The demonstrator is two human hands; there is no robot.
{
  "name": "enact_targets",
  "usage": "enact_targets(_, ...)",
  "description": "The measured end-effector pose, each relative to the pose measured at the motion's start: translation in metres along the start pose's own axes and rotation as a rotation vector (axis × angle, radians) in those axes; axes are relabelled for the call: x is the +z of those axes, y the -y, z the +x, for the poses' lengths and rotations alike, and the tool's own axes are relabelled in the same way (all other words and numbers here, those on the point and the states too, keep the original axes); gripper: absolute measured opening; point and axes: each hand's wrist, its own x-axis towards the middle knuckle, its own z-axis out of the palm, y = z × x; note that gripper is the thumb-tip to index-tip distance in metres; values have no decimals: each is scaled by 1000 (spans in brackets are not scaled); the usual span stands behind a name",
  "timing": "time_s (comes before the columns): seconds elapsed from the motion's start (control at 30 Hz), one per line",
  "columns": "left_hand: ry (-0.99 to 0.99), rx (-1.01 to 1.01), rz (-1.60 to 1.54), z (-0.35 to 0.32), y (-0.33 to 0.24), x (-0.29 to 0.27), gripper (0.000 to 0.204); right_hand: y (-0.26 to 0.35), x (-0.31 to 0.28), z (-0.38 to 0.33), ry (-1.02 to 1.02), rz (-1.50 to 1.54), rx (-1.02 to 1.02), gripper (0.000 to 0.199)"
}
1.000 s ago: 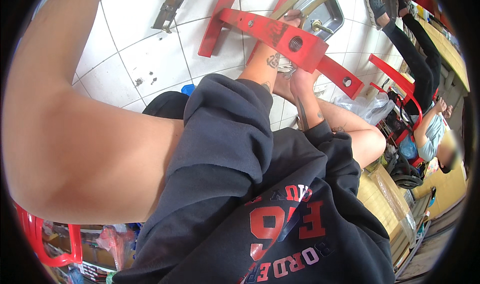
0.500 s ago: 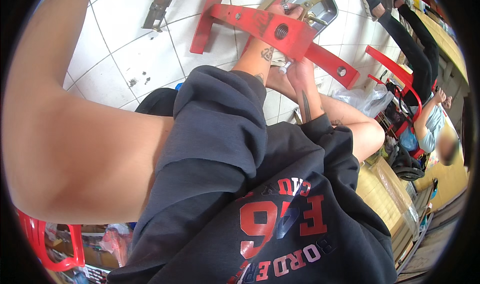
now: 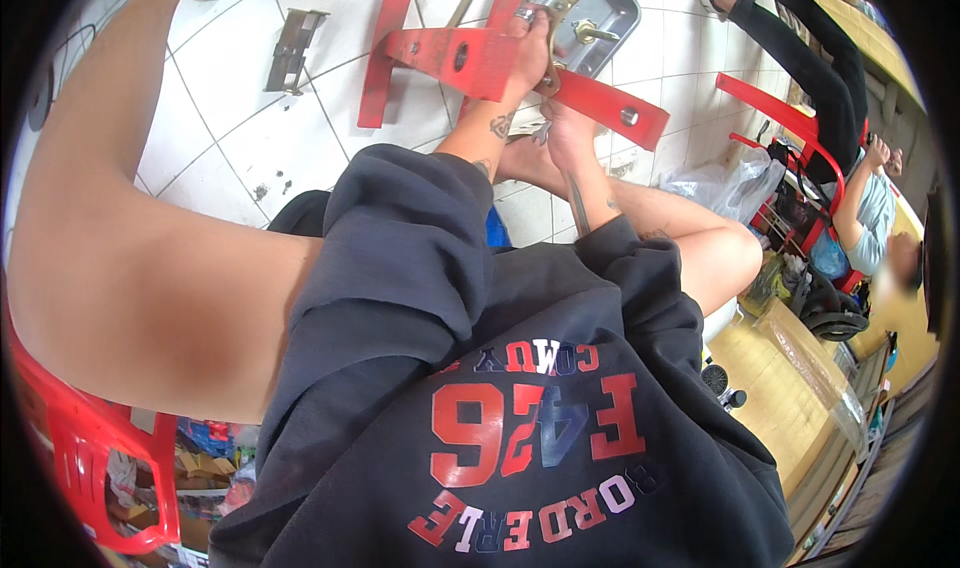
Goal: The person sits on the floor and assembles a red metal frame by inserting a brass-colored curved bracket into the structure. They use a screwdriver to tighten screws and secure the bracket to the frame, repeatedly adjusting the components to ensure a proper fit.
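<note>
My left hand [image 3: 527,56] is closed at the red metal frame [image 3: 420,52], its fingers curled round the frame's far end. A curved brass-coloured metal strap [image 3: 553,68] runs close beside these fingers. The frame has a round hole in its near plate, and a red bar [image 3: 608,108] with a bolt through it extends to the right. Below the strap, my right hand [image 3: 572,140] is closed on a small silver wrench [image 3: 541,133]; only its head shows. A brass bolt [image 3: 592,33] sticks out over the grey tray [image 3: 625,28] beyond my hands.
A metal bracket [image 3: 291,53] lies on the white tiled floor [image 3: 225,118] to the left. Red plastic chairs [image 3: 100,448] stand at lower left and at right. A clear plastic bag [image 3: 725,183] lies by the right chair. A co-worker's hands [image 3: 882,156] show at far right.
The red frame has shifted left and turned, uncovering more of my left hand and the brass bolt. Both my hands have moved left, and the wrench head now shows more plainly.
</note>
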Motion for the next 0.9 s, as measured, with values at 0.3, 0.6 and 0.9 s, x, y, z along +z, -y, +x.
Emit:
enact_targets(0.3,58,-88,-112,-2,14,3,63,-1,-9,0,132,331,106,9)
enact_targets(0.6,7,-137,-134,-21,-2,10,81,-14,11,-11,-243,39,-22,7)
enact_targets(0.9,87,-43,-53,-26,-12,9,69,-14,0,-6,-213,-71,-234,10)
